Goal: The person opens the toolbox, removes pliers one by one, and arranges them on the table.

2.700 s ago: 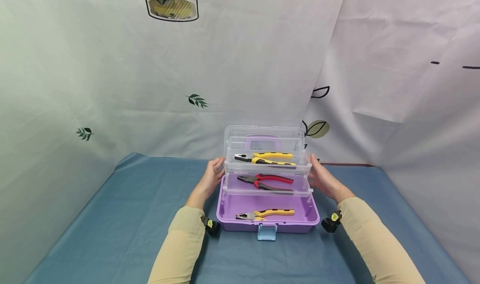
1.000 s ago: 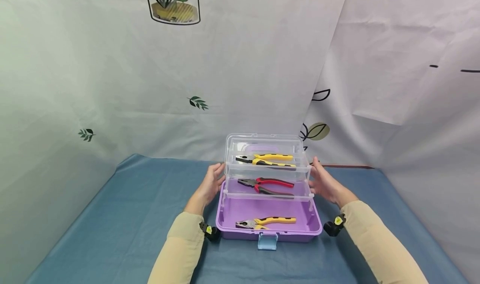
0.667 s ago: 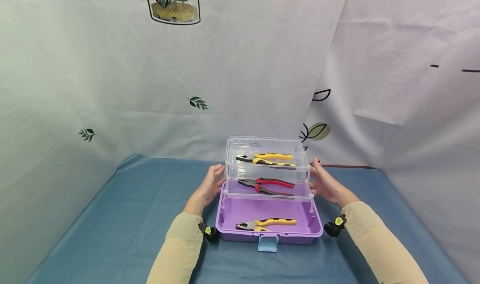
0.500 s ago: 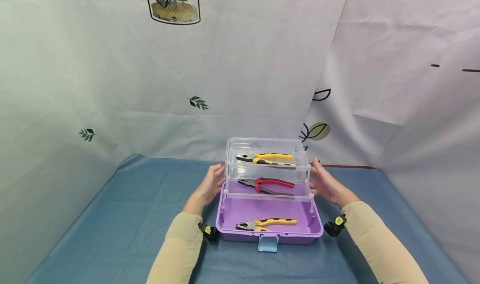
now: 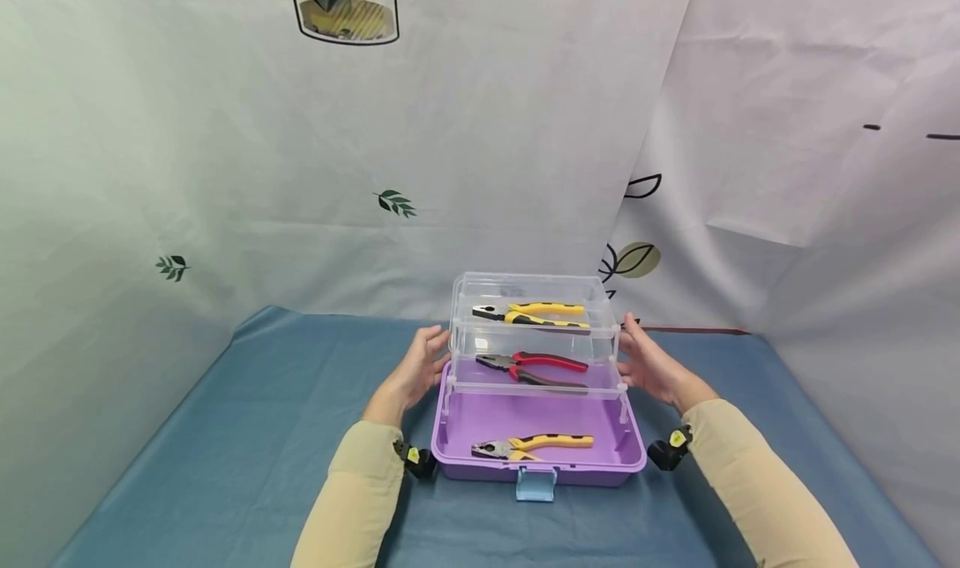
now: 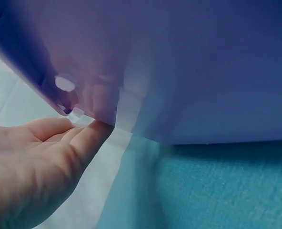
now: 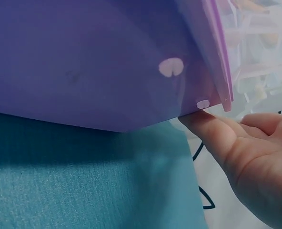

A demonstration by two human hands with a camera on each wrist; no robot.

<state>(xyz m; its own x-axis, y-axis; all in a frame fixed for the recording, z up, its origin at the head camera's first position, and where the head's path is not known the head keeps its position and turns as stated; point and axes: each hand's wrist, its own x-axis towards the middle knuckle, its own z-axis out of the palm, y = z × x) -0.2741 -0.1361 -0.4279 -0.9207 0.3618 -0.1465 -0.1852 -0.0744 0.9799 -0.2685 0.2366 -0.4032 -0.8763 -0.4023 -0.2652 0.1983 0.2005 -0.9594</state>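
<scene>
A purple toolbox [image 5: 480,471] stands unlatched on the blue cloth, its clear lid [image 5: 480,283] leaning back. Two clear trays rise in steps above the base. Yellow-and-black pliers [image 5: 551,308] lie in the upper tray, red-and-black pliers [image 5: 551,360] in the lower one, and another yellow-and-black pair [image 5: 558,441] in the base. My left hand [image 5: 414,368] is at the box's left rear side, my right hand [image 5: 654,368] at its right rear side. Both wrist views show extended fingers reaching the purple rear corners; some fingertips are hidden behind the box.
A light blue latch [image 5: 536,485] hangs from the box's front. Blue cloth [image 5: 300,435] covers the table around it. White printed fabric [image 5: 525,118] closes off the back and both sides. A small black camera sits on each wrist.
Since the earliest frame the lid has tipped further back, and the box looks slightly nearer to me. Both hands have stayed at its sides. Over the last half second, only the view shifts slightly.
</scene>
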